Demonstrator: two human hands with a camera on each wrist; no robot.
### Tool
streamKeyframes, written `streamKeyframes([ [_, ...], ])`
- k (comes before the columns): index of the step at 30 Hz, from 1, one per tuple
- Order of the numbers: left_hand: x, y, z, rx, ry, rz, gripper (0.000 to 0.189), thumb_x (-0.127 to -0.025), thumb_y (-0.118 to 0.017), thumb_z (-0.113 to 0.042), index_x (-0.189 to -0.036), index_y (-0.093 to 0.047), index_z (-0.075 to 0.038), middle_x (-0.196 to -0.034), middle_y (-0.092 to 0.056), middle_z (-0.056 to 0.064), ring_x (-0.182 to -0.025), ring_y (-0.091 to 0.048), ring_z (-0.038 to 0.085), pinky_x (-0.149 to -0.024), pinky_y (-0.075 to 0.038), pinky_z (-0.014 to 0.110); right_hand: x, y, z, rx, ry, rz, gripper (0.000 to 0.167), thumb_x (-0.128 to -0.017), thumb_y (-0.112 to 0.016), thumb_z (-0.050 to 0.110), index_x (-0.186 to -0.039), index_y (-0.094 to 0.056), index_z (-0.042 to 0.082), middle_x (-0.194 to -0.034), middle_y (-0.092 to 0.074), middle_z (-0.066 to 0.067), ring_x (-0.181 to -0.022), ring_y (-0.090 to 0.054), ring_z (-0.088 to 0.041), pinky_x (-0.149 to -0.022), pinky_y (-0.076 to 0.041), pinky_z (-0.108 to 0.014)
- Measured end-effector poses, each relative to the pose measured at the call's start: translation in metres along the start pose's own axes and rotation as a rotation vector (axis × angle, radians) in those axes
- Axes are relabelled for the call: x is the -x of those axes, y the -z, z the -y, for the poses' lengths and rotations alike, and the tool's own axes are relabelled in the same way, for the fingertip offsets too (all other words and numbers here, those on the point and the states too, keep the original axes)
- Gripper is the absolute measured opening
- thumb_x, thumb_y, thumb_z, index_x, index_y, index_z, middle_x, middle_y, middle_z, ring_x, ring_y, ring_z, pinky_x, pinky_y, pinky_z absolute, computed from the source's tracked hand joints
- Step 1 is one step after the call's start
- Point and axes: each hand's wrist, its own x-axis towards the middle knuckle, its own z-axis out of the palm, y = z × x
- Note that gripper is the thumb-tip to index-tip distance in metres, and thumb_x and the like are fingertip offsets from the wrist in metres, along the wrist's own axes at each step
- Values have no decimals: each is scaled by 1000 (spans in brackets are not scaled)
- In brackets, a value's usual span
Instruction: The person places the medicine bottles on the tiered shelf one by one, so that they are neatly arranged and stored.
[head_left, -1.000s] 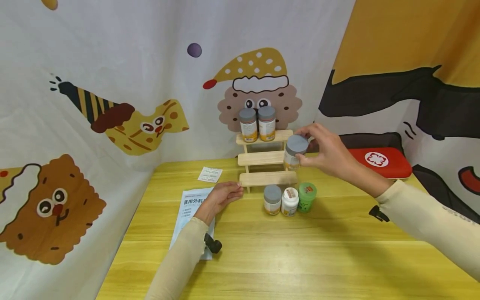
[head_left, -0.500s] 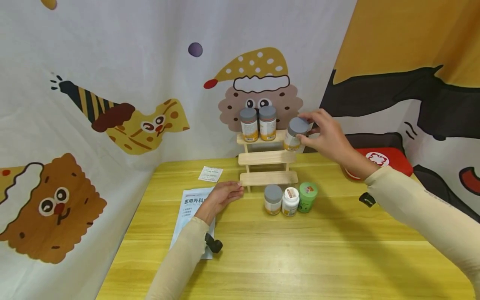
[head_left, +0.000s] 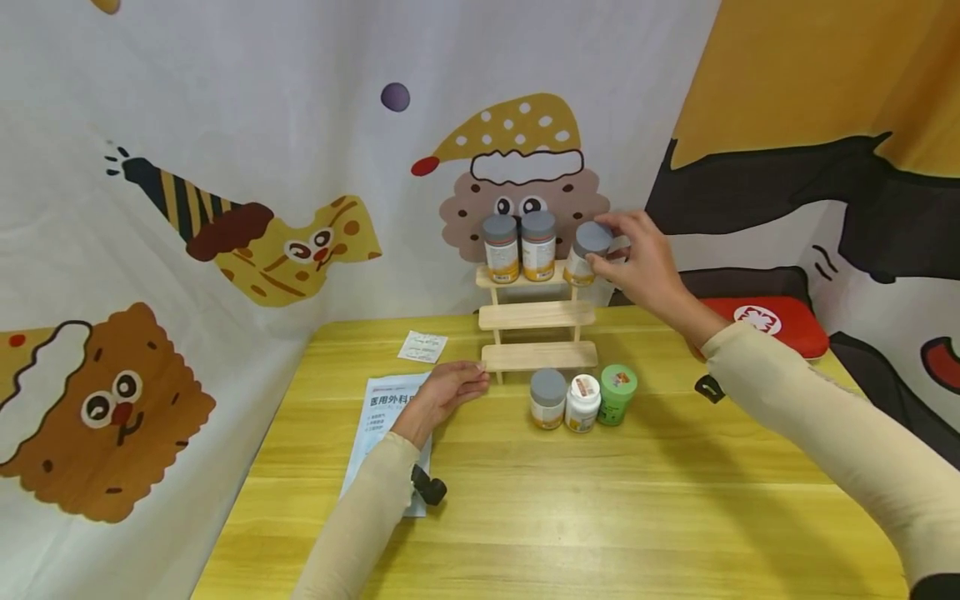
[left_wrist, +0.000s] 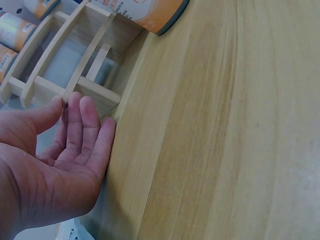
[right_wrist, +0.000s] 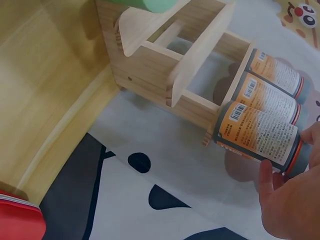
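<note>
My right hand [head_left: 643,260] grips a grey-lidded pill bottle [head_left: 587,260] by its lid at the right end of the top tier of a small wooden step rack [head_left: 537,315]. In the right wrist view this bottle [right_wrist: 257,132] has an orange and white label, and its base is at the top step. Two like bottles [head_left: 501,250] stand upright on the left and middle of that tier. With thumb and fingertips, my left hand [head_left: 447,392] pinches the left end of the lowest step; the left wrist view shows the thumb [left_wrist: 47,114] against the wood.
In front of the rack stand another grey-lidded bottle [head_left: 548,400], a small white bottle [head_left: 582,404] and a green tub [head_left: 617,396]. A red case [head_left: 787,323] lies at the back right. A mask packet [head_left: 382,417] and a small white sachet [head_left: 422,347] lie to the left.
My right hand has raised the pill bottle from beside the middle tier, then brought it left to the top tier's right end. My left hand has stayed at the lowest step.
</note>
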Motion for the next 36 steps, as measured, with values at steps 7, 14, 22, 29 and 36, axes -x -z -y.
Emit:
streamKeyframes([
  [7, 0, 0, 0, -4, -2, 5, 27, -107, -65, -13, -127, -65, 5, -108, -78, 11, -93, -77, 16, -104, -64, 38, -10, -4, 2, 41, -26, 20, 55, -93, -79, 13, -144, -61, 3, -133, -56, -20, -114, -61, -29, -89, -65, -38],
  [14, 2, -1, -1, -4, 1, 6, 26, -107, -65, -14, -126, -65, 4, -103, -78, 7, -96, -78, 17, -105, -63, 39, -20, -7, 5, 8, -72, 65, 55, -96, -76, 14, -147, -59, 3, -137, -52, -22, -113, -62, -35, -95, -64, -48],
  [22, 1, -1, -1, 8, 3, -4, 23, -107, -64, -12, -125, -65, 3, -98, -77, 3, -88, -76, 11, -103, -64, 37, -28, -10, 4, 38, -102, 78, 54, -98, -75, 19, -147, -58, 4, -140, -53, -22, -119, -60, -35, -96, -63, -47],
  [29, 1, -1, 0, -1, -7, 3, 25, -107, -65, -14, -125, -66, 3, -102, -78, 7, -91, -77, 14, -105, -63, 40, -31, -12, 2, 52, -111, 73, 54, -100, -75, 22, -147, -57, 3, -140, -53, -23, -124, -57, -38, -99, -59, -55],
  [36, 3, -1, 0, -8, -11, 0, 28, -107, -65, -13, -128, -66, 4, -106, -79, 9, -91, -77, 13, -106, -63, 41, -32, -14, -1, 35, -107, 66, 54, -100, -76, 21, -147, -57, 3, -139, -54, -23, -125, -58, -38, -100, -60, -54],
])
